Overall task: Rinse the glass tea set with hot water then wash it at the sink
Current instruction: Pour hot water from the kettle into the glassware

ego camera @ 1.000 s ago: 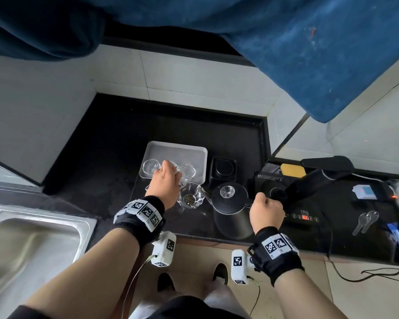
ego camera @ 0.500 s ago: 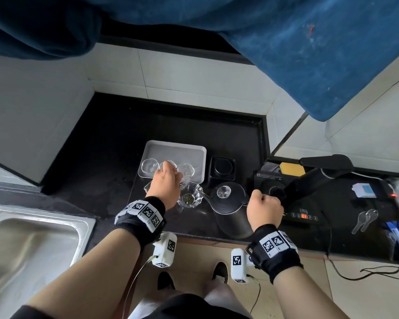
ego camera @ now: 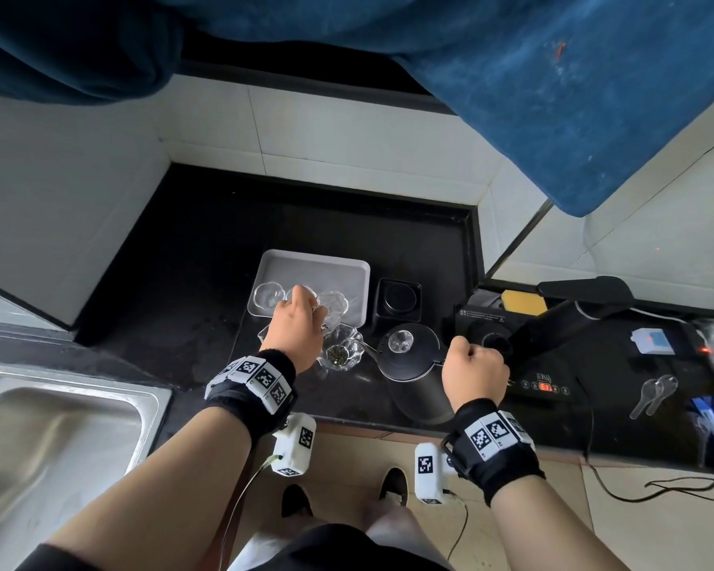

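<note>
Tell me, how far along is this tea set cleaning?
Early on. Done: little that shows; tea leaves sit in the glass bowl. In hand: right hand grips the black kettle by its handle, left hand touches a glass cup on the white tray. Left: the hot rinse, then washing at the steel sink.

No legible text; red display [ego camera: 545, 388] on cooker panel [ego camera: 528, 385] blurred.

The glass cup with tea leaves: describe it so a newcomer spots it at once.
On the black countertop, find the white rectangular tray. In front of it, between the left hand and the black gooseneck kettle, stands a fluted clear glass cup. Unlike the empty glass cups on the tray, it holds greenish tea leaves.
</note>
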{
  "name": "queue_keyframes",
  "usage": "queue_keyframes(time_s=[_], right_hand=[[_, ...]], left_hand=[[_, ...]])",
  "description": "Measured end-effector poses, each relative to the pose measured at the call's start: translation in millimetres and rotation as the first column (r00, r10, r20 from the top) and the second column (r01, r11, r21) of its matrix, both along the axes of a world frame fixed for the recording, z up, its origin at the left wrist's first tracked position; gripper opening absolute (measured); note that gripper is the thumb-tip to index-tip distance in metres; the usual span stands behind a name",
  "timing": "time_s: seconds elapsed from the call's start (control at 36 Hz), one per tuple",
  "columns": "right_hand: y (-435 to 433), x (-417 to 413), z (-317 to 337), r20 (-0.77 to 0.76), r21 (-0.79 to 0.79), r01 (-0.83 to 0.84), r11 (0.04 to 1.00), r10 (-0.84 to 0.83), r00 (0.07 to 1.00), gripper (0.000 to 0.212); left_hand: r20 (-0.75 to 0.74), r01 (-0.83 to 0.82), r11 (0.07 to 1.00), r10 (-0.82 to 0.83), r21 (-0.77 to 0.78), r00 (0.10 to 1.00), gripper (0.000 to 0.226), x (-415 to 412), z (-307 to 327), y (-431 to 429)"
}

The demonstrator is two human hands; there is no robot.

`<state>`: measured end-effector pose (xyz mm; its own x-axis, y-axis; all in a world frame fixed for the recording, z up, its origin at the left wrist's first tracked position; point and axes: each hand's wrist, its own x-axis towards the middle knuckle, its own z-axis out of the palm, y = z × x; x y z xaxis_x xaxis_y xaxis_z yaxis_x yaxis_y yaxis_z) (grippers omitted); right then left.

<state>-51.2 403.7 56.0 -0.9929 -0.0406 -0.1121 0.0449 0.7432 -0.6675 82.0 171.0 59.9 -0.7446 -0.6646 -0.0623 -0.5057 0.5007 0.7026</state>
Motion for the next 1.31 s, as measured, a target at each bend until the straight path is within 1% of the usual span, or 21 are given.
queue_keyframes(time_s=[0.36, 0.61, 0.97, 1.17, 1.31], right_hand=[[-3, 2, 5, 0.003, 0.018, -0.019, 1.0, 0.019, 1.0, 0.046], [-4, 0, 5, -0.04, 0.041, -0.049, 0.998, 0.05, 0.998, 0.045], [-9, -2, 13, -0.095, 0.052, -0.087, 0.995, 0.092, 0.991, 0.039], [-14, -4, 17, -0.122, 0.05, -0.102, 0.994, 0.107, 0.987, 0.038], [-18, -6, 15, -0.138, 0.083, -0.12, 0.989, 0.131, 0.982, 0.039]], left_hand=[[0.0, -0.004, 1.0, 0.004, 0.013, 1.0, 0.017, 2, 2, 4], [-0.006, 0.006, 1.0, -0.006, 0.009, 1.0, 0.013, 2, 1, 4], [0.006, -0.033, 0.998, 0.033, 0.044, 0.999, 0.017, 4, 4, 2], [0.014, -0.029, 0.999, 0.029, 0.029, 0.999, 0.018, 5, 3, 0], [0.014, -0.033, 0.999, 0.032, 0.031, 0.999, 0.018, 6, 1, -3]])
